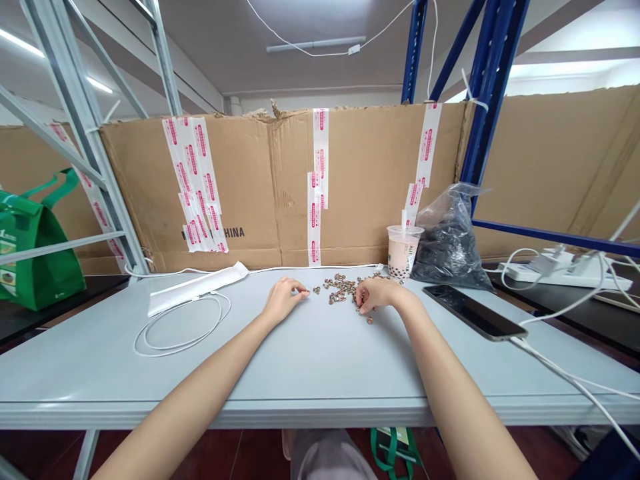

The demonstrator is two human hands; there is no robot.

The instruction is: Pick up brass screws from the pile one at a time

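Small copper-coloured metal pieces [341, 287] lie in a loose pile on the grey tabletop [320, 360]. My right hand [374, 293] is at the pile's right side, fingers pointing down and pressed together among the pieces; what they hold, if anything, is hidden. One loose piece [370, 320] lies just in front of it. To the left of the pile, my left hand [286, 299] rests on the table with its thumb and fingertips brought together; anything between them is too small to make out. A few pieces [317, 290] lie just right of its fingertips.
A bubble tea cup [403, 252] and a plastic bag of dark material [450, 247] stand behind my right hand. A phone [475, 312] lies at right, near a power strip [565, 270]. At left are a white packet [197, 288] and coiled cable [183, 343]. Cardboard [370, 187] walls the back.
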